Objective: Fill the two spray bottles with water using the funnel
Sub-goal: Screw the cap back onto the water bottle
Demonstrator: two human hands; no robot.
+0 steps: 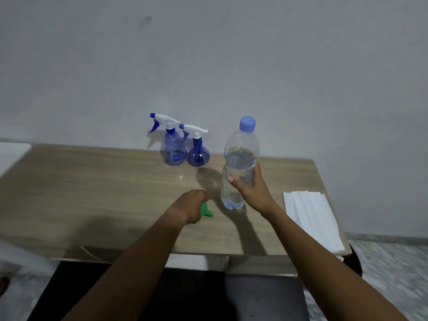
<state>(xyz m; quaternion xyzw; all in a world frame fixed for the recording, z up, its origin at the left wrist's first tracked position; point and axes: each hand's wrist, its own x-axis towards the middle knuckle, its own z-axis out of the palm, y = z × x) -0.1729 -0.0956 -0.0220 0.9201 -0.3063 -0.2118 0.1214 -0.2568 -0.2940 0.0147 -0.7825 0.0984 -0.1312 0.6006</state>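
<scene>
Two blue spray bottles stand side by side at the back of the wooden table [92,181], both with white trigger heads on: a taller one [172,147] and a rounder one [197,152] to its right. My right hand [249,186] grips a clear water bottle [240,156] with a blue cap, upright with its base on or just above the table, partly filled. My left hand [192,205] is curled over a green funnel [206,210] lying on the table; only the funnel's spout end shows.
A folded white cloth or paper [312,218] lies at the table's right edge. A white surface [11,154] adjoins the table on the left. A plain wall rises right behind the spray bottles.
</scene>
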